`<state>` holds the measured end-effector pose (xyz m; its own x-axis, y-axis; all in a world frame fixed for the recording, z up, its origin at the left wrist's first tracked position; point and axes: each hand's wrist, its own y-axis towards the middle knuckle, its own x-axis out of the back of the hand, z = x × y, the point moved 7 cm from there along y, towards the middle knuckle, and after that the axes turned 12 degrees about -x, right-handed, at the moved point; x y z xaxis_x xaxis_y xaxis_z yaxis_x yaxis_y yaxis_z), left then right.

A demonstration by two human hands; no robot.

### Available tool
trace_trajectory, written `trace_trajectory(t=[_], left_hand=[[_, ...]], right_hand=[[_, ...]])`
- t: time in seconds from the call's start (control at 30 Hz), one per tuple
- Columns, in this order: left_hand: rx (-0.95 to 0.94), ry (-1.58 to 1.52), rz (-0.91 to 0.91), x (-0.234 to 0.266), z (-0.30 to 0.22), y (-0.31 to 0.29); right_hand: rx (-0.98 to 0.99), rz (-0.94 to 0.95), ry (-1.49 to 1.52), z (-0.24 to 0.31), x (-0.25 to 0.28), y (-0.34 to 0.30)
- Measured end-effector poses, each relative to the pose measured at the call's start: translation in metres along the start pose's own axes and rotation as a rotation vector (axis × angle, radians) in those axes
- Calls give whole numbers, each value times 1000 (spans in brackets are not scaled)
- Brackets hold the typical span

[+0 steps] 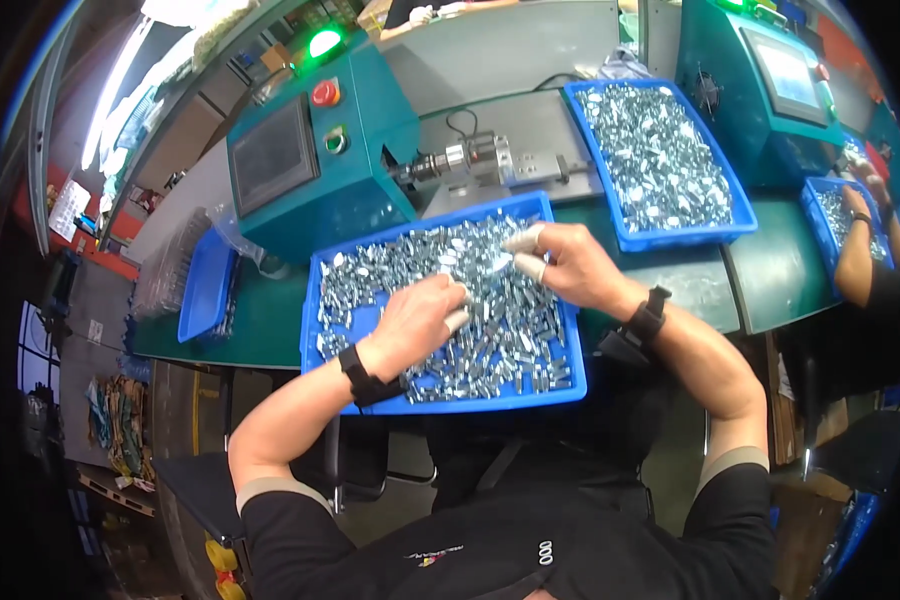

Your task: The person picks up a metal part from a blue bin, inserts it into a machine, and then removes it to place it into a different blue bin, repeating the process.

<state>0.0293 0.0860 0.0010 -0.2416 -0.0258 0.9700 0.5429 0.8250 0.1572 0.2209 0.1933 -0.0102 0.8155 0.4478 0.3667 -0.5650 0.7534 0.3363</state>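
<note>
A blue tray (460,405) full of small shiny metal cylindrical parts (505,350) lies on the bench before me. Over its middle is my left hand (410,325), its fingers curled and closed, with pale covers on the fingertips. What they hold, if anything, is hidden. My right hand (578,268) reaches in over the tray's far right part, thumb and forefinger bent toward each other in a pinch and also wearing pale covers. Something small and bright shows by those fingertips, but I cannot make it out against the heap. Both wrists carry black bands.
Behind the tray stands a green machine (340,200) with a screen, a red button and a metal chuck (450,160). A second blue tray (690,237) of metal parts lies at the back right. Another blue tray (208,290) rests at left. At far right, a co-worker's arm (857,245) reaches into a tray.
</note>
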Motion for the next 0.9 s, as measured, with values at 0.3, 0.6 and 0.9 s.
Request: trace_trajectory(t=[0.3, 0.6, 0.9], left_hand=[[71, -191, 50, 1, -7, 4], [-24, -125, 154, 1, -15, 14], [64, -328, 166, 19, -6, 37]], right_hand=[[-25, -14, 140, -5, 3, -5], [48, 8, 81, 1, -1, -12], [103, -10, 26, 4, 4, -9]])
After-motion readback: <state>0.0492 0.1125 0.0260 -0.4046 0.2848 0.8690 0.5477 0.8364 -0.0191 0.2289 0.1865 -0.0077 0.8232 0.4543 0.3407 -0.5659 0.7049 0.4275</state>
